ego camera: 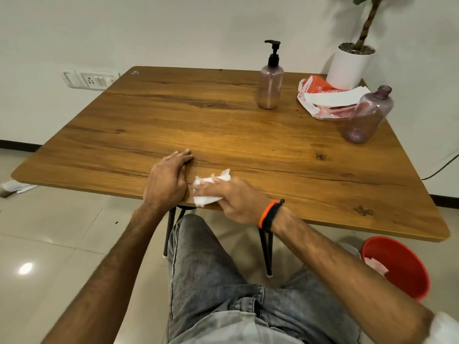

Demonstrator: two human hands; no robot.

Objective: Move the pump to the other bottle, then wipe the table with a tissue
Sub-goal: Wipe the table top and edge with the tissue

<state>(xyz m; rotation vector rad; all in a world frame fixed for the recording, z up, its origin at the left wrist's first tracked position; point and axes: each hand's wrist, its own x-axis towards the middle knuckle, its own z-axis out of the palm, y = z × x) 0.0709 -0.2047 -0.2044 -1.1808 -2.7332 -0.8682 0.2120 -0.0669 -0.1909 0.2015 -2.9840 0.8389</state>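
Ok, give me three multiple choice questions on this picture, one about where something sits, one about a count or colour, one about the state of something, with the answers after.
1. Where is the bucket?
A. On the table
B. On the floor by the table's near right corner
C. Beside the plant pot

2. How many purple bottles stand on the table?
A. One
B. Two
C. Three

3. What is the right hand doing?
A. Gripping a crumpled tissue at the table's near edge
B. Lying flat and empty
C. Pressing the pump

Answers: 1 B, the red bucket sits on the tiles below that corner. 2 B, one bottle with the pump and one open bottle without it. 3 A, its fingers curl round the white tissue, while the left hand rests flat on the wood.
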